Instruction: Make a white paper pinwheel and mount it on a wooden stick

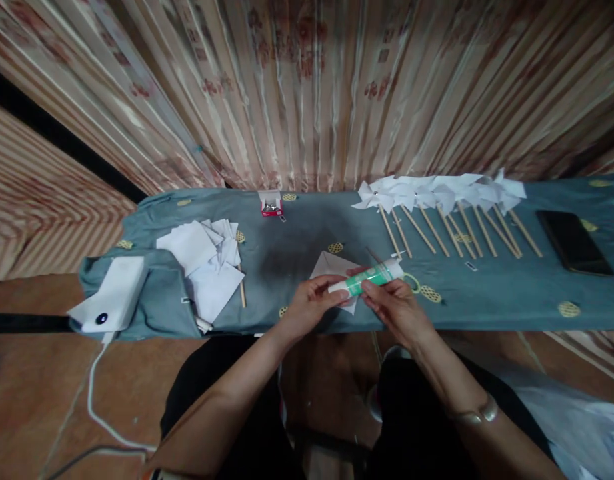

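Note:
A green and white glue stick [371,279] is held slightly tilted above the cloth-covered table, its right end higher. My left hand [311,303] pinches its left white end between thumb and fingers. With thumb and fingers, my right hand [395,308] grips the green middle part. Beneath it lies a white paper square [331,264] with crease lines, partly hidden by my hands. Just behind the glue stick is a pair of scissors with a pale green handle ring [413,283], mostly covered.
White paper pinwheels [439,192] on wooden sticks line the back right. A black phone [575,241] lies at right. Loose white papers [214,283], a small red box [271,205] of metal pieces and a white power bank [117,290] with a cable are left. Curtains [307,100] hang behind.

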`<state>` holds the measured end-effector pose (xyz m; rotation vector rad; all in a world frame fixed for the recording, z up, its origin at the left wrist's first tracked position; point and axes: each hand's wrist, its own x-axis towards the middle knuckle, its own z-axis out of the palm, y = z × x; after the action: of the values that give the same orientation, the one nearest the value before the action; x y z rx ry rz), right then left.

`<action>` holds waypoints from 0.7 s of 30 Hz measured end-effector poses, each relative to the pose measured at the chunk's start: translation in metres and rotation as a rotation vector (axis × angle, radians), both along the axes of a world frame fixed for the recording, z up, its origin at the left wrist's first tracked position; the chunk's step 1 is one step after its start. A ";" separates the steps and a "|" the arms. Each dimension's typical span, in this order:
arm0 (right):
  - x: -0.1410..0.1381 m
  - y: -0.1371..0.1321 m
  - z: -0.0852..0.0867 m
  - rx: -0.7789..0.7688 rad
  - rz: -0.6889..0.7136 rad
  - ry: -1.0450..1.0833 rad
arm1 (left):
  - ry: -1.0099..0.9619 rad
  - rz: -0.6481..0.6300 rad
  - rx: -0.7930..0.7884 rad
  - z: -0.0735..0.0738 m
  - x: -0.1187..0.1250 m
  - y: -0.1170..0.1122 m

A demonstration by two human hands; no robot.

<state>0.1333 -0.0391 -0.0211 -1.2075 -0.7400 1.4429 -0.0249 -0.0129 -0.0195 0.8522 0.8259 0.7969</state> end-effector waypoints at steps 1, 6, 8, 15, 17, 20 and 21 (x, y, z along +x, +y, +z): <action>0.000 0.002 0.002 -0.008 -0.010 0.019 | -0.002 -0.010 -0.005 -0.002 0.001 0.001; 0.007 0.014 0.000 -0.008 -0.087 0.050 | 0.123 -0.031 0.109 -0.015 -0.016 0.014; 0.014 0.020 -0.004 -0.014 -0.155 0.034 | 0.294 0.022 0.258 -0.018 -0.030 0.023; 0.019 0.030 -0.017 -0.111 -0.112 0.030 | 1.046 -0.005 0.903 -0.031 -0.058 0.055; 0.015 0.031 -0.019 -0.122 -0.080 0.005 | 1.090 -0.018 0.963 -0.037 -0.056 0.059; 0.010 0.032 -0.023 -0.097 -0.045 -0.066 | 1.073 0.022 1.020 -0.042 -0.052 0.061; 0.009 0.032 -0.024 -0.085 -0.034 -0.093 | 1.061 0.032 1.037 -0.043 -0.051 0.061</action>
<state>0.1422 -0.0072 -0.0449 -1.3540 -0.7239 1.4103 -0.0762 0.0477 -0.0628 2.3002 1.3451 0.7625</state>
